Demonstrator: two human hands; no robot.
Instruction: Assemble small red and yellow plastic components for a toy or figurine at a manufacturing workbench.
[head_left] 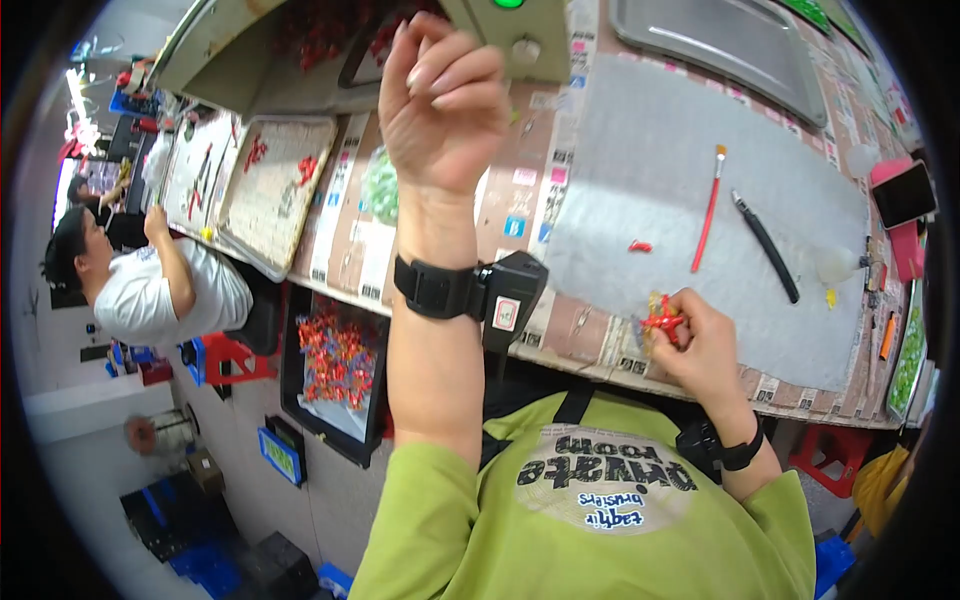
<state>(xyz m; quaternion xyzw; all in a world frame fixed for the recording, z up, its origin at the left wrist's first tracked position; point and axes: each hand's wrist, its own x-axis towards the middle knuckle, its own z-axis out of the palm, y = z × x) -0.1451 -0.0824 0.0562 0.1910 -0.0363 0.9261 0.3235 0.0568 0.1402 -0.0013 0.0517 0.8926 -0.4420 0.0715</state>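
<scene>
The right hand (700, 340) pinches a red piece (663, 322) firmly at 4 o'clock, while the left hand (440, 100), fingers curled and seemingly empty, is raised at 12 o'clock.

Your bench (590, 345) is lined with flattened cardboard printed with small pink, blue and white labels (515, 226). A clear bag of pale green pieces (380, 186) lies beside your raised wrist. A white label with red border (506, 313) sits on your wrist device. A dark phone screen (903, 194) lies far right.
</scene>
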